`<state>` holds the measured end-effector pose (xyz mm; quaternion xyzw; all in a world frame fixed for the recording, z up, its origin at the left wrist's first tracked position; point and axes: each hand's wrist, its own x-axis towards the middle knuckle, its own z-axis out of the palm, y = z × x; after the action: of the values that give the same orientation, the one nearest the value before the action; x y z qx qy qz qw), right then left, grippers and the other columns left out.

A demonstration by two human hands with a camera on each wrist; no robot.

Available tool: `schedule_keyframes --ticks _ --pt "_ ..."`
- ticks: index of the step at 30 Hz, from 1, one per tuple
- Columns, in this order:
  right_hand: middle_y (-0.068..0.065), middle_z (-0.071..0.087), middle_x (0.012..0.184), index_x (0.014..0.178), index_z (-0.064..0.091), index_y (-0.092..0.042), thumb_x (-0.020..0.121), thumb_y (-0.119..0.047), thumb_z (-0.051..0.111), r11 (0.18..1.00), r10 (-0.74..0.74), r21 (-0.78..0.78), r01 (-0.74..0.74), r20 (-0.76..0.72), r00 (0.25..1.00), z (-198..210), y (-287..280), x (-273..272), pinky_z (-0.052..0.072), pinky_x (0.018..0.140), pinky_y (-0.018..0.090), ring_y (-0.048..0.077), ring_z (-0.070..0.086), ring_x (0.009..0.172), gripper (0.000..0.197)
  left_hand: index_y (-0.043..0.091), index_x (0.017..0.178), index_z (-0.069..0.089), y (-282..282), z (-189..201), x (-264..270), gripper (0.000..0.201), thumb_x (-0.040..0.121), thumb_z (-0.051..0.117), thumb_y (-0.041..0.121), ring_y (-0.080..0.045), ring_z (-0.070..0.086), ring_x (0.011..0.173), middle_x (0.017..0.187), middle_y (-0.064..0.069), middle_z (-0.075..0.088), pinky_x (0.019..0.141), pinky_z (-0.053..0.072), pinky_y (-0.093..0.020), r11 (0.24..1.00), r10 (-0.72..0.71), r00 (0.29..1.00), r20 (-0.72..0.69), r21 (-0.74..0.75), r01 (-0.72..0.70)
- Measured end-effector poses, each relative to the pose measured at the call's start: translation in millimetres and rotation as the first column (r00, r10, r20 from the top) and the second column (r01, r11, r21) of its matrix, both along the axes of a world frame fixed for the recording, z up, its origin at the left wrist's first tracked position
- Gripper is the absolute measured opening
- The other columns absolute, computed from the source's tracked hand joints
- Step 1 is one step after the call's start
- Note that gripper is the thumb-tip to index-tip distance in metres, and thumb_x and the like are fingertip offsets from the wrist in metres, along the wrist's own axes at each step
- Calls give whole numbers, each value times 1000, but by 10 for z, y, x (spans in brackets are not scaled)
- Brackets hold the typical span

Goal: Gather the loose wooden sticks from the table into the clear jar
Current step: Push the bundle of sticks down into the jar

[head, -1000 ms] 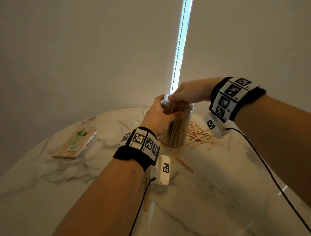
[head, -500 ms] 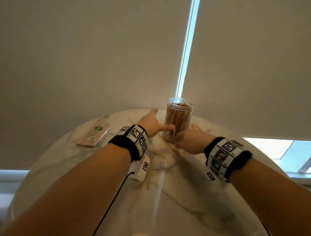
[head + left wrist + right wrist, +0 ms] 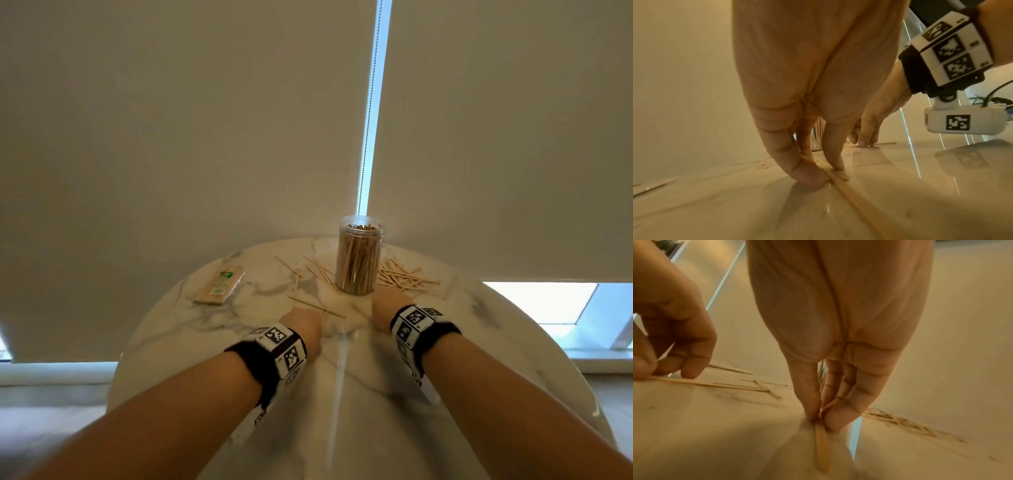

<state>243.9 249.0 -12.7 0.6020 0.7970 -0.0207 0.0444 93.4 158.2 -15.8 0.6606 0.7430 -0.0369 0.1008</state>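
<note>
The clear jar [image 3: 359,260] stands upright and uncapped at the far side of the marble table [image 3: 496,342], packed with wooden sticks. Loose sticks lie in a pile [image 3: 404,277] to its right and scattered [image 3: 318,274] to its left. In front of the jar, my left hand [image 3: 827,176] pinches a long stick [image 3: 859,203] that lies flat on the table, thumb on one side and fingertips on the other. My right hand [image 3: 819,419] pinches the end of another stick [image 3: 822,451] against the tabletop, just near the jar's base. In the head view the left hand [image 3: 301,322] and right hand [image 3: 387,305] hide their fingertips.
A wrapped packet of skewers [image 3: 219,286] lies at the table's left. Closed roller blinds [image 3: 205,120] hang right behind the table. The table's round edge curves off on both sides.
Both hands have left the jar and come down to the tabletop in front of it, each now pinching a stick. The head view has pulled back and shows the jar standing alone.
</note>
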Motion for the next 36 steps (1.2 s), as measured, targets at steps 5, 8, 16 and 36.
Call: schedule_keyframes --ticks 5,8,16,36 --pt "5 55 80 77 52 -9 93 -18 62 985 -131 -109 131 1 991 83 -185 181 48 77 28 23 54 89 21 4 124 59 -41 -20 139 27 100 51 14 -28 61 114 126 -13 61 91 49 -30 1000 2 999 -34 23 -1" --pt "2 50 71 67 46 -12 92 -19 62 973 -165 -165 162 -1 986 85 -289 286 44 72 26 23 54 86 30 4 121 61 -78 -39 160 26 100 50 14 -28 63 111 123 -13 64 84 49 -30 1000 -26 996 -80 1 26" --pt "9 67 113 121 64 -6 94 -26 64 979 -61 -188 78 96 993 43 -519 512 50 81 29 25 63 100 34 4 127 57 -71 -30 22 31 103 45 19 -26 61 116 129 -11 61 90 49 -28 997 73 997 -13 -3 -73" --pt "14 75 88 95 72 -5 89 -10 65 944 -18 -228 -240 -759 651 320 -889 245 62 76 32 17 70 72 10 15 113 63 -138 81 313 59 98 34 64 -18 51 72 84 -3 61 54 38 -25 992 15 349 937 30 -122"
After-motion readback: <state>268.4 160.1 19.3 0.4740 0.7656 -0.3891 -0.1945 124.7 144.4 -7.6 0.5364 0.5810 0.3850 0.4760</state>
